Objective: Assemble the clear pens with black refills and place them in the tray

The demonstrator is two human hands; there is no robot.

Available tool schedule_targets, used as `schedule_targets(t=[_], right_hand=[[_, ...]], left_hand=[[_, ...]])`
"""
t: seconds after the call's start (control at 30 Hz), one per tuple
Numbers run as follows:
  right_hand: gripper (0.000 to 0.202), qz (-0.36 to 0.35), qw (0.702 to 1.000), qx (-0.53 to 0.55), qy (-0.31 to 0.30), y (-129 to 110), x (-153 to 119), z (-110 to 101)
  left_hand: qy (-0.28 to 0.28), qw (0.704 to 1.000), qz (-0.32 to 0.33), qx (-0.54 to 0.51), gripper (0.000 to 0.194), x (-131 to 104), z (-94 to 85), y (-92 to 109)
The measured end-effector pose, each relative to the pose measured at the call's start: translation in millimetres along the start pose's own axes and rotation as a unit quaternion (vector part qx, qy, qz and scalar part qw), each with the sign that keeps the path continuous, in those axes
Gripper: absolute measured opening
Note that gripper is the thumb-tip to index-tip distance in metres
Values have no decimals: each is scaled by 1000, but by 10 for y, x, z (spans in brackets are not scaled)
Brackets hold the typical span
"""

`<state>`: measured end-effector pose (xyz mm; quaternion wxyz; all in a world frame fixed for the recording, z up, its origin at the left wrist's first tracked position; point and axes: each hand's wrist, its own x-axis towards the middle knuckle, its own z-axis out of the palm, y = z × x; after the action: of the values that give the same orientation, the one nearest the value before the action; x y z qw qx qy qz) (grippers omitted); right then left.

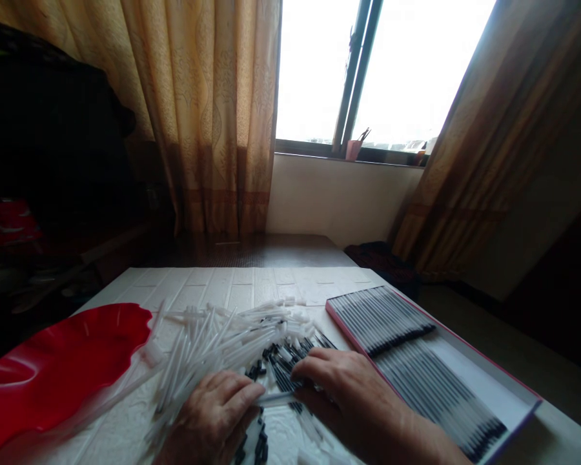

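Observation:
A translucent white pen barrel (277, 399) lies level between my two hands, above the table. My left hand (217, 410) pinches its left end between thumb and fingers. The fingers of my right hand (343, 391) are closed on its right end, and that end is hidden by them. Just behind my hands is a loose pile of clear pen barrels (208, 339). Thin dark pen refills (283, 374) lie close by my right fingertips. Small black pen caps or plugs (261, 445) are scattered between and below my hands.
To the right stands a shallow pink-edged box (484, 368) holding two rows of pens (430, 381) with black ends. A red scalloped plastic tray (62, 361) sits at the left. The white brick-patterned table (252, 278) meets a dark surface (290, 248) behind, below the window.

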<state>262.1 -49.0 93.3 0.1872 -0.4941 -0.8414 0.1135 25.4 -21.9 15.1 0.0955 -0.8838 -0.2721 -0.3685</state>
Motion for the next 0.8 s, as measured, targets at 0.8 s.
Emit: schedule_targets(t=[0.8], right_hand=[[12,106,992,-60,42,454,603,763]], left_hand=[[57,974,-202,-83,24,-241,92,-259]])
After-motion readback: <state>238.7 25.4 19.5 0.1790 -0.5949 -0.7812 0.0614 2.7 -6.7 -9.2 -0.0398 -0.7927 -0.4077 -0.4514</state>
